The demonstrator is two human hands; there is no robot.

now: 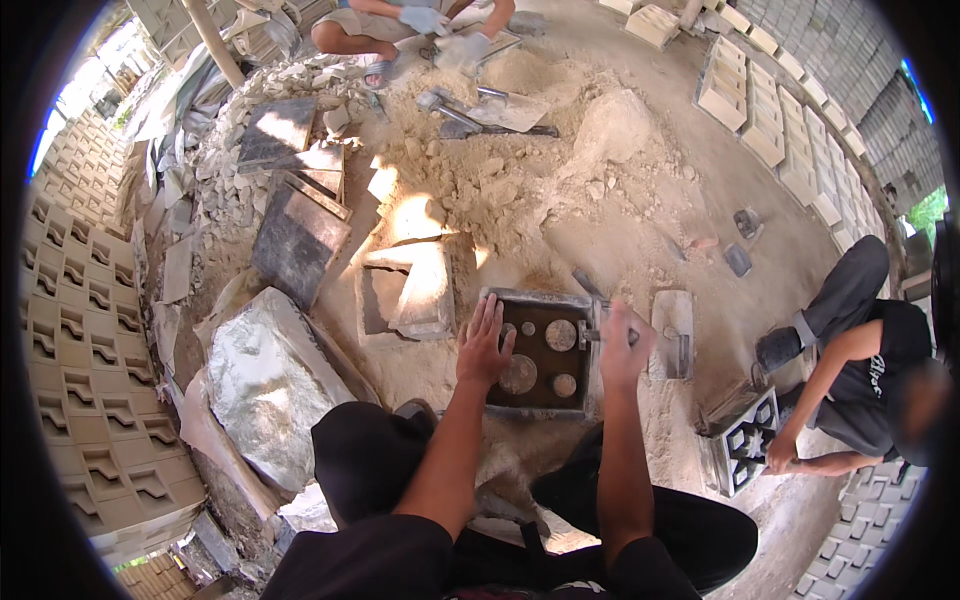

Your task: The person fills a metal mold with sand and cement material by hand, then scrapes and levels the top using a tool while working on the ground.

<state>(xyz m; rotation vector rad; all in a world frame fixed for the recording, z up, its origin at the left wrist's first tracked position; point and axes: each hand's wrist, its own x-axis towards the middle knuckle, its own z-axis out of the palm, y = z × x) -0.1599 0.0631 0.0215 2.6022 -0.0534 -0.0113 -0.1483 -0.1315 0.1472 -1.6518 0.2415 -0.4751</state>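
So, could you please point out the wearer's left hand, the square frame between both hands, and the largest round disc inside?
Left hand (484,346): head view, back of the hand.
Square frame (535,412): head view, near rim.
Largest round disc (517,376): head view, top face.

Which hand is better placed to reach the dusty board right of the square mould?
Right hand, likely: it is beside the dusty board; the left hand is across the square mould, at its left edge.

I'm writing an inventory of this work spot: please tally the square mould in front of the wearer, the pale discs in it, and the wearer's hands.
Square mould: 1
Pale discs: 5, one partly covered by the left hand
Wearer's hands, left and right hand: 2
Total: 8
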